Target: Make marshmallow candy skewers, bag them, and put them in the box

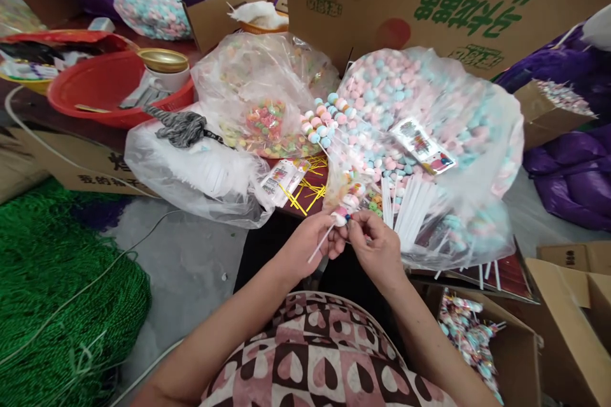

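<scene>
My left hand (310, 243) is closed round the lower end of a candy skewer (353, 198) in a clear wrapper, its white stick (321, 243) poking out toward me. Against the wrapper's lower end, my right hand (379, 241) pinches a small dark-blue piece (347, 219), too small to name surely. Just beyond lie bare skewers of pastel marshmallows (329, 119) and a large clear bag of pink, blue and white marshmallows (396, 86). White sticks (413, 210) lie to the right of my right hand. Yellow twist ties (305, 194) are scattered beyond my left hand.
At left stand a bag of ring candies (267, 117), a bag of white wrappers (200, 172) and a red basin (86, 92). Cardboard boxes (363, 6) rise behind. A carton of wrapped skewers (470, 331) sits low right; green netting (62, 292) covers the floor at left.
</scene>
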`<state>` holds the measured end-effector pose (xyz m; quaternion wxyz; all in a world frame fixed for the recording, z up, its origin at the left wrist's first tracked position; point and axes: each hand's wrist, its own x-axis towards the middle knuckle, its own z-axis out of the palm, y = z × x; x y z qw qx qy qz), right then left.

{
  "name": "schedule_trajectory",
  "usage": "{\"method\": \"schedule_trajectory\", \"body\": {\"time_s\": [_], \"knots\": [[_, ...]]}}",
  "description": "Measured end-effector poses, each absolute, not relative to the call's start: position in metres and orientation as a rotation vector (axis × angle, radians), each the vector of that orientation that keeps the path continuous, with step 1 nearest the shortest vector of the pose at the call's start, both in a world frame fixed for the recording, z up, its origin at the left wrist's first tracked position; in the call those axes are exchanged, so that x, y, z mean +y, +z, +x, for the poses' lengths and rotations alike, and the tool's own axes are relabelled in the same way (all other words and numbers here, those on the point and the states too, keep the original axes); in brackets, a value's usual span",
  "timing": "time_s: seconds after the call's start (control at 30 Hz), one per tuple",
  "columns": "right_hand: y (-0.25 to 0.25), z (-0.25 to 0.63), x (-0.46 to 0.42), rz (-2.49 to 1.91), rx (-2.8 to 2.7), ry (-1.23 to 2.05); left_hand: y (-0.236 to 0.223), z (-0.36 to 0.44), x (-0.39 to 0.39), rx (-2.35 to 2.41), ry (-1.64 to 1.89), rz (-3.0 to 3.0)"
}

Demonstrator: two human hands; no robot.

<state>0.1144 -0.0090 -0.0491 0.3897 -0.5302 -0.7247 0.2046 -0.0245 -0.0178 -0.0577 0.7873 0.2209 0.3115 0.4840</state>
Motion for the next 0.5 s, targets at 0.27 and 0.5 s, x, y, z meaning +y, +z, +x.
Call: {"method": "schedule_trajectory", "body": {"time_s": [0.27, 0.5], "knots": [[-0.041, 0.12, -0.012, -1.337, -1.836, 0.673, -0.061, -0.023, -0.022, 0.657, 0.998, 0.491], [-0.045, 0.123, -0.017, -1.182, -2.054, 0.266, -0.06, -0.009, -0.026, 0.803, 1.134, 0.52]]}}
